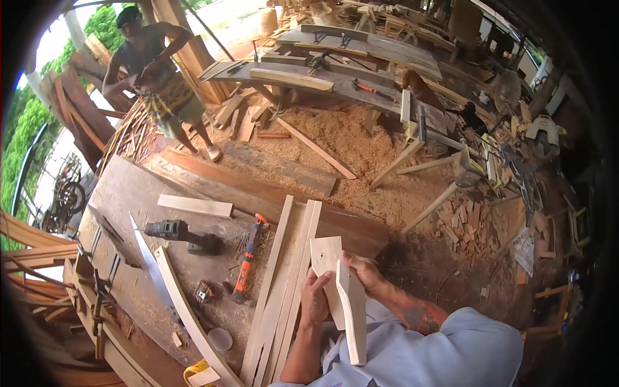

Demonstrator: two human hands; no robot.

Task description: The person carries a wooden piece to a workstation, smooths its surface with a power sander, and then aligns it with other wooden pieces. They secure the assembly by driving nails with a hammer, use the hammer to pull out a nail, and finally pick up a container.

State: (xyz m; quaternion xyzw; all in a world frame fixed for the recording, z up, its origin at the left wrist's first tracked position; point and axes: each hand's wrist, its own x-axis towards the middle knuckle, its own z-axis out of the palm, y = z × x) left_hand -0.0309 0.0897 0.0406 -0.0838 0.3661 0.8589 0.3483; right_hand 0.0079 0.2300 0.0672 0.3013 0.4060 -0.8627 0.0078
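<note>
Loose sawdust [348, 132] covers the open-sided workshop's floor beyond a dusty wooden tabletop [129, 193] bearing a drill [173, 230] and an orange tool [245, 264], any markings too small to read. The left hand [314, 298] and right hand [364, 274], fingers curled closed, grip shaped wood pieces [329, 255] before the wearer's torso.

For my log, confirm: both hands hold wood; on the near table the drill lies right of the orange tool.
Wrong: the head view shows the drill left of the orange tool on the near table. Left hand and right hand hold wood.
</note>
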